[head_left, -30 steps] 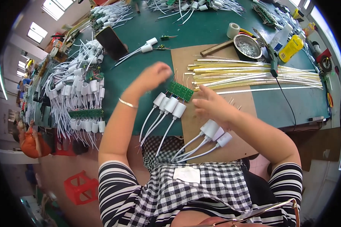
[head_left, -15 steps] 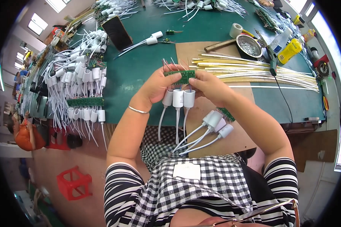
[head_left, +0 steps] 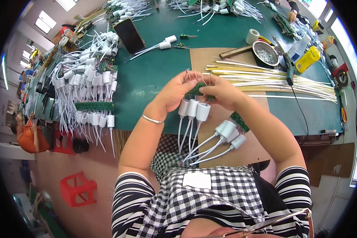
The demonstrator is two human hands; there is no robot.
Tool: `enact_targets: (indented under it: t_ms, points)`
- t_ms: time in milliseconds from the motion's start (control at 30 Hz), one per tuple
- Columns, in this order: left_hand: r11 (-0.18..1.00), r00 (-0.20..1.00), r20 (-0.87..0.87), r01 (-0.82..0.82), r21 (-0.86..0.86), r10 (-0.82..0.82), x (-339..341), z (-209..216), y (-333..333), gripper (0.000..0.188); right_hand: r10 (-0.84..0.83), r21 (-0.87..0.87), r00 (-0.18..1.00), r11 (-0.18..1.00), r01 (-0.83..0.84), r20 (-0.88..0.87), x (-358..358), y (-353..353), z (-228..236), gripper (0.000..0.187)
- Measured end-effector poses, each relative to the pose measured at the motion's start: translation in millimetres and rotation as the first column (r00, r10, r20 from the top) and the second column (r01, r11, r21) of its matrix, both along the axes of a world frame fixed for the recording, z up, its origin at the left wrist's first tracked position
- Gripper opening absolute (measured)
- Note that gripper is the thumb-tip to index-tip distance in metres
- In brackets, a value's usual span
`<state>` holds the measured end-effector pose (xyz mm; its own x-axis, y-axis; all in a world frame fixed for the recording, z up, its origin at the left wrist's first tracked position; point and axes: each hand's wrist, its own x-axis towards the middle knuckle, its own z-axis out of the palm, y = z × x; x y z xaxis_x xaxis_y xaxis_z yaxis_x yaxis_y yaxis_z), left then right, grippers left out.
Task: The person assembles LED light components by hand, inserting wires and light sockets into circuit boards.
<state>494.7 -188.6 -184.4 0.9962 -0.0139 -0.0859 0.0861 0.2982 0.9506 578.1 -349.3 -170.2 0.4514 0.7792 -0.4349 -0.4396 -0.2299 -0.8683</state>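
Between my two hands is a green circuit board (head_left: 194, 91), partly covered by the fingers. My left hand (head_left: 171, 94) is closed on its left part, with the thumb across the front. My right hand (head_left: 225, 93) grips the right part, thumb pressed on the board and fingers up by the thin wires (head_left: 189, 73) at its top edge. White cylindrical lamp holders (head_left: 192, 108) hang below the board, their white cables pointing down toward my apron. Nearer me, on brown cardboard (head_left: 210, 148), lies another green board (head_left: 240, 121) with similar white lamp holders (head_left: 227, 130).
Wired lamp holders (head_left: 95, 79) are piled at left, near a phone (head_left: 129, 36). Thin strips (head_left: 273, 83) lie at right, beside a metal bowl (head_left: 265, 53), a yellow bottle (head_left: 308, 59) and a corded tool (head_left: 290, 73). Another person's hand (head_left: 292, 16) is at the far right. A red stool (head_left: 78, 189) stands on the floor.
My hands have drawn closer together and shifted slightly right with the board, which is now more covered. My right fingers have risen toward the wires. The whole view has shifted slightly.
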Motion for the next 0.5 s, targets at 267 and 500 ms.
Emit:
enact_targets:
  t_ms: [267, 500]
  points:
    - [0.983, 0.978, -0.119, -0.163, 0.084, 0.172, 21, -24, -9, 0.019, -0.007, -0.217, 0.898, 0.969, 0.114, 0.441, 1, 23, -23, 0.017]
    - [0.978, 0.972, -0.135, -0.176, 0.112, 0.190, 22, -21, -9, 0.023, -0.001, -0.242, 0.906, 0.964, 0.115, 0.424, 0, 28, -17, 0.024]
